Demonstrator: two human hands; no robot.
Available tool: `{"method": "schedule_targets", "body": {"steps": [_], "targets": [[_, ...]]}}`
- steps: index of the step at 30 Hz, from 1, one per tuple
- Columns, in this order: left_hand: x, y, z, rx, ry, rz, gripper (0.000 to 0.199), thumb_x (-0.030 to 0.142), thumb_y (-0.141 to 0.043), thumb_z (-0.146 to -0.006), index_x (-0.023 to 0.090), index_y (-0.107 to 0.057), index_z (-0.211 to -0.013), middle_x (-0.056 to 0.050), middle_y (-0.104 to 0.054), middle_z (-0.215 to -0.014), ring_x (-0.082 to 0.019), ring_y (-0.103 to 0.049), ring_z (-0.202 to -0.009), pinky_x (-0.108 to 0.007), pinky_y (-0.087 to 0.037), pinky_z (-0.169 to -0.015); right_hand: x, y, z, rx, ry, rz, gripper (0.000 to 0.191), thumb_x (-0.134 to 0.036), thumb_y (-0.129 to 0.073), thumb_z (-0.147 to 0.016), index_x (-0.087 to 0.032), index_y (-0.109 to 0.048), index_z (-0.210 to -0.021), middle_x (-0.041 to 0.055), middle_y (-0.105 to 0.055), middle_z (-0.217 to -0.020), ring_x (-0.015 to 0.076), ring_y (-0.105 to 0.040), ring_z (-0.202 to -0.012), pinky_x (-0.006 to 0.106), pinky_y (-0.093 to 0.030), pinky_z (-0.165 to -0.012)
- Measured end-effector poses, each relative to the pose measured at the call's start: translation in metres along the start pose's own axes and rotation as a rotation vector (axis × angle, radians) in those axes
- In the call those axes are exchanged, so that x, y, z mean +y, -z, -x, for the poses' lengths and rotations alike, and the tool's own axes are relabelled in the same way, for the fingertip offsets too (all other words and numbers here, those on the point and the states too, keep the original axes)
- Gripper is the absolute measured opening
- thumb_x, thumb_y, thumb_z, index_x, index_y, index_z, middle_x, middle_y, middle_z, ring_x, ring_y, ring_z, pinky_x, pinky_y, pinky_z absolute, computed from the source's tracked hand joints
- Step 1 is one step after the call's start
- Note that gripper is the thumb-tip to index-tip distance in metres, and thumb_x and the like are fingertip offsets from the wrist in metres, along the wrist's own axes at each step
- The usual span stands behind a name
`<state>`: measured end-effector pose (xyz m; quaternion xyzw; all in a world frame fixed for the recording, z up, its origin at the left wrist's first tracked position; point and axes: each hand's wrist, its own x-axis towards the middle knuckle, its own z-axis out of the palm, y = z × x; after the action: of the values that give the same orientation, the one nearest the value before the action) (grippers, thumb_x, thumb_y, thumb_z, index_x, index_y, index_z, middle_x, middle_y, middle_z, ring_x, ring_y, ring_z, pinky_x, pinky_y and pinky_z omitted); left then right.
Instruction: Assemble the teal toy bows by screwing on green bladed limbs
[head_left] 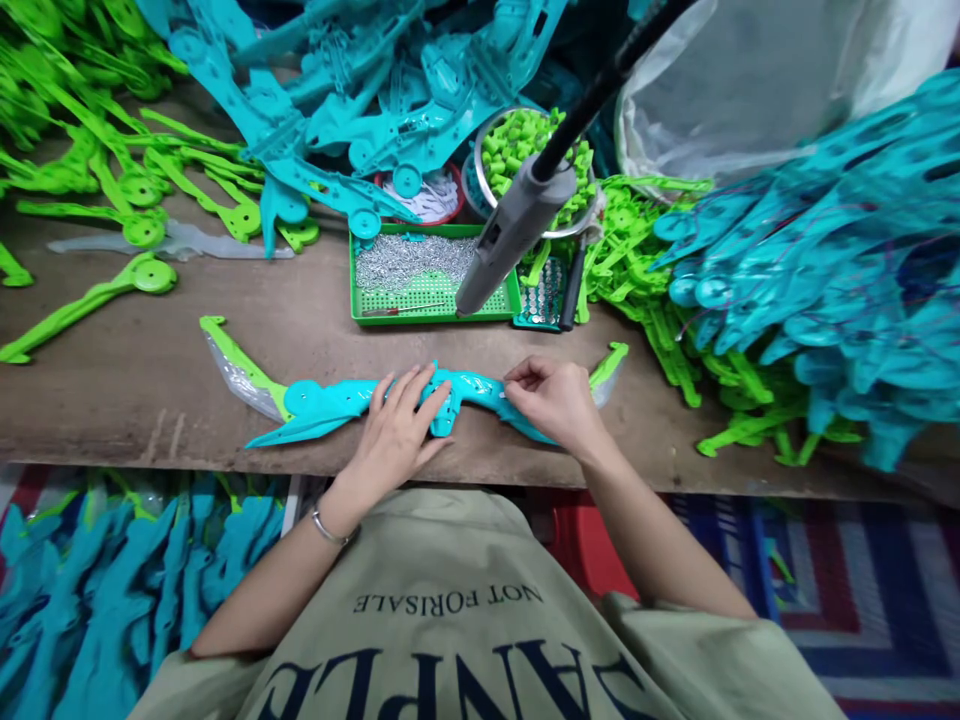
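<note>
A turquoise plastic toy bow lies across the bench in front of me, with a lime-green and clear limb at each end. My left hand rests on its middle, fingers spread over the grip section. Toward the right end, my right hand is closed in a pinch against the bow's surface. Something tiny and whitish shows by those fingertips, too small to name. Above the bow hangs a grey electric screwdriver, its tip pointing down over a green tray of small silvery screws.
A metal bowl holds green pieces; a red bowl holds pale parts. Turquoise bow halves pile up at right, green limbs at left. A clear bag stands behind. Assembled bows fill the space below the bench's left edge.
</note>
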<state>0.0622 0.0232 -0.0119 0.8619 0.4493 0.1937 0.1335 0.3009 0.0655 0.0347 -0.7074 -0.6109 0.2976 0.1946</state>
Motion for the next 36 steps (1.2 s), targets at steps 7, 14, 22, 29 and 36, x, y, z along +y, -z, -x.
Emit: {"method": "schedule_targets", "body": {"steps": [7, 14, 22, 29, 36], "targets": [[-0.003, -0.002, 0.001, 0.009, -0.014, 0.014, 0.072, 0.033, -0.075, -0.089, 0.021, -0.044, -0.154, -0.021, -0.047, -0.159, -0.038, -0.047, -0.144, -0.061, -0.037, -0.118, 0.000, -0.007, 0.000, 0.037, -0.014, 0.014, 0.011, -0.022, -0.060, -0.067, -0.024, -0.071, -0.066, 0.0025, -0.074, -0.064, 0.0206, -0.069, -0.059, 0.031, -0.053, -0.062], [-0.004, -0.005, 0.001, 0.023, -0.019, -0.007, 0.068, 0.035, -0.074, -0.091, 0.019, -0.047, -0.151, -0.022, -0.047, -0.158, -0.038, -0.048, -0.144, -0.060, -0.037, -0.117, 0.003, -0.014, 0.005, 0.051, -0.047, 0.000, 0.011, -0.025, -0.062, -0.073, -0.023, -0.072, -0.069, 0.0034, -0.075, -0.064, 0.0215, -0.071, -0.060, 0.033, -0.055, -0.065], [-0.005, -0.011, 0.001, 0.019, -0.027, -0.080, 0.062, 0.035, -0.070, -0.093, 0.019, -0.050, -0.150, -0.022, -0.049, -0.156, -0.039, -0.048, -0.143, -0.060, -0.036, -0.116, 0.009, -0.016, 0.015, 0.028, 0.078, 0.057, 0.013, -0.029, -0.065, -0.085, -0.022, -0.075, -0.082, 0.0064, -0.078, -0.079, 0.0224, -0.072, -0.069, 0.035, -0.055, -0.071], [-0.006, 0.008, -0.014, 0.044, -0.090, -0.164, 0.057, 0.041, -0.066, -0.096, 0.015, -0.056, -0.145, -0.023, -0.057, -0.149, -0.039, -0.059, -0.130, -0.058, -0.042, -0.109, 0.039, 0.017, 0.060, 0.290, 0.638, 0.340, 0.027, -0.036, -0.073, -0.089, -0.023, -0.067, -0.112, 0.0105, -0.075, -0.105, 0.0282, -0.071, -0.097, 0.043, -0.052, -0.086], [-0.011, 0.047, -0.031, 0.173, -0.171, -0.132, 0.074, 0.050, -0.066, -0.097, 0.008, -0.041, -0.152, -0.021, -0.069, -0.131, -0.032, -0.067, -0.122, -0.049, -0.044, -0.110, 0.045, 0.037, 0.051, 0.514, 0.879, 0.340, 0.029, -0.015, -0.077, -0.087, -0.024, -0.069, -0.113, 0.0069, -0.080, -0.105, 0.0228, -0.077, -0.093, 0.037, -0.059, -0.083]]}}
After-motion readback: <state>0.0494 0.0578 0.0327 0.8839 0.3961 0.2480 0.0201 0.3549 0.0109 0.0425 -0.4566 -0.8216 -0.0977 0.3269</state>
